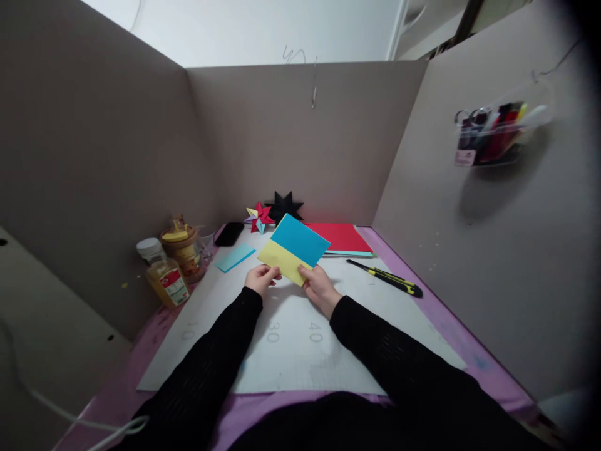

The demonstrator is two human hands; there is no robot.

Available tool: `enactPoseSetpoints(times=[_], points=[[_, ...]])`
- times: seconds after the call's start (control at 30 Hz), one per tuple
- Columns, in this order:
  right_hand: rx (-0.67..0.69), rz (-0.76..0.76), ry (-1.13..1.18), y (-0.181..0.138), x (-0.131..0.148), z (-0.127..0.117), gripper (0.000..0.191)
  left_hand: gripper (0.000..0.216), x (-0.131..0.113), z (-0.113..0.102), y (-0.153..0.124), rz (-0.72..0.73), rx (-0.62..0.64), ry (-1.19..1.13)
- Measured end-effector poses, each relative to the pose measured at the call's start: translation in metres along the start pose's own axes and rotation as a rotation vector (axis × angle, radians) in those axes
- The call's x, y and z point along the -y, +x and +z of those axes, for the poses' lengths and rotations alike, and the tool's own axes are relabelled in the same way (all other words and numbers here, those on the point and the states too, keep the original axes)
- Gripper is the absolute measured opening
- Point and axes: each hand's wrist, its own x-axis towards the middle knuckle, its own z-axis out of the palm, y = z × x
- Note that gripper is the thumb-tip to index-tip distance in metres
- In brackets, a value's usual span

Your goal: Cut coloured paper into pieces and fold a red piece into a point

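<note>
A sheet of paper (300, 241), blue on its upper part and yellow on its lower part, is held tilted above the white mat. My right hand (320, 288) grips its lower right edge with the thumb on the yellow side. Fingers of my left hand (263, 278) are pinched together at the sheet's lower left edge. Left of the sheet, a light-blue paper piece (236, 257) with a darker blue edge lies on the mat. To the right rests a black and yellow utility knife (387, 278).
Red and light-coloured sheets (345, 239) lie stacked at the back, near a black paper star (285, 207) and a multicoloured star (260, 217). A phone (230, 234), a glue bottle (166, 279) and a brown jar (184, 250) stand left. A clear tool holder (493, 134) hangs on the right wall.
</note>
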Motion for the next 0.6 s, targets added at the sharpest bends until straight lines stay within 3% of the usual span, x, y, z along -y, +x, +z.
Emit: enactPoseSetpoints(times=[0.13,0.27,0.43,0.5,0.6], points=[[0.012,0.047,-0.116,-0.006,0.000,0.006,0.043,0.033,0.000,0.003,-0.002,-0.001,-0.038,-0.111],[-0.019,-0.017,-0.207,-0.005,-0.001,0.011,0.036,0.033,-0.005,0.004,0.000,-0.014,-0.114,-0.250],[-0.030,-0.005,-0.248,-0.001,-0.004,0.003,0.033,0.027,-0.016,-0.012,0.010,-0.074,-0.257,-0.519],[-0.014,0.017,-0.265,0.000,-0.003,-0.003,0.032,0.032,-0.019,-0.022,0.013,-0.087,-0.225,-0.529],[0.046,0.030,-0.362,0.001,0.002,-0.013,0.029,0.050,-0.019,-0.033,0.015,-0.081,-0.042,-0.463]])
